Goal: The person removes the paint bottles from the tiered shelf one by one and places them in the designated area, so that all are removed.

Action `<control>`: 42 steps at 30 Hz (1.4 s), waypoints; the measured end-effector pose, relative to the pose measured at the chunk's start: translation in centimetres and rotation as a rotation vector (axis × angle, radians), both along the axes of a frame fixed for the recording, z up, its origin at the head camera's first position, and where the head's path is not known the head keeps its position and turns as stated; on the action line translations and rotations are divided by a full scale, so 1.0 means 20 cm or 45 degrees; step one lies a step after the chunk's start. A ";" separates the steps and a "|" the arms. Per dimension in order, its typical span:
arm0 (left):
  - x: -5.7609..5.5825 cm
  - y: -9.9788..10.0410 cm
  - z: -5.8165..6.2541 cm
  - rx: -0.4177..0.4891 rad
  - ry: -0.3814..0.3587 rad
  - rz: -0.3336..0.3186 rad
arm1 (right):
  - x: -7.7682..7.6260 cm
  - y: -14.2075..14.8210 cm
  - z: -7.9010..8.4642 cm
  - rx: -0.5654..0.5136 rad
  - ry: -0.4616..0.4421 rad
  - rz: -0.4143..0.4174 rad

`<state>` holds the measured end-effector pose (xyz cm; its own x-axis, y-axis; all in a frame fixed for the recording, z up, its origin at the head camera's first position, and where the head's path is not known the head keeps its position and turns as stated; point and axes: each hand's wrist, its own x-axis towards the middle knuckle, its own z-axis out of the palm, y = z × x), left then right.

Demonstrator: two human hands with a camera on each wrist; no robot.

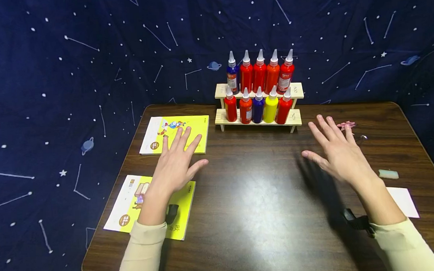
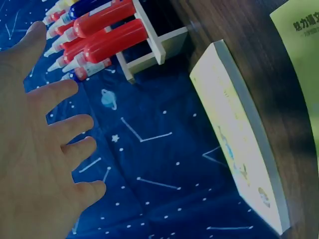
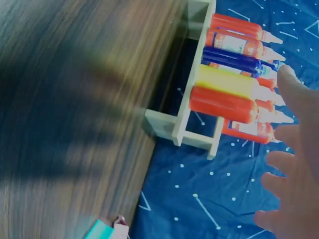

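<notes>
Hovering above the dark wood table (image 1: 255, 182) in the head view, both hands are empty, fingers spread and palms turned down. The left hand (image 1: 174, 163) is between the two yellow-and-white books on the left: its fingertips overlap the farther book (image 1: 165, 127), and its wrist and forearm cross the nearer book (image 1: 132, 202). The right hand (image 1: 335, 148) is over the right side of the table, its fingers near a small pink item (image 1: 346, 125). Beside that forearm lie a pale green block (image 1: 388, 174) and a white sheet (image 1: 403, 202). A two-step wooden rack (image 1: 220, 118) stands at the back, carrying upright bottles, five in the upper row (image 1: 260, 77) and five in the lower row (image 1: 258, 109); most are red, with dark blue and one yellow among them.

The left wrist view shows the left hand grasping nothing, its fingers extended and apart from the farther book; a corner of the nearer one enters at the edge.

In the right wrist view, the right hand holds nothing either, its fingers extended and partly cut off by the frame, with the rack and bottles beyond.
</notes>
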<state>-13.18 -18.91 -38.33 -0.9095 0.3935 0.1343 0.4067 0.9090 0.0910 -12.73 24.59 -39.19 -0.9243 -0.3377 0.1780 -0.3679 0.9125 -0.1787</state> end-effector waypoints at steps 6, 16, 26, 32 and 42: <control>-0.10 0.05 -0.11 0.386 -0.089 0.089 | -0.08 -0.05 -0.01 -0.420 0.050 -0.111; -0.36 0.21 -0.28 1.621 -0.546 0.422 | -0.35 -0.18 -0.21 -0.990 -0.026 -0.247; -0.56 0.31 -0.31 1.958 -0.659 0.694 | -0.54 -0.28 -0.24 -1.251 0.009 -0.281; -0.64 0.36 -0.34 2.020 -0.658 0.795 | -0.59 -0.33 -0.19 -1.205 -0.028 -0.332; -0.69 0.40 -0.40 2.037 -0.566 0.871 | -0.62 -0.34 -0.18 -1.114 -0.040 -0.423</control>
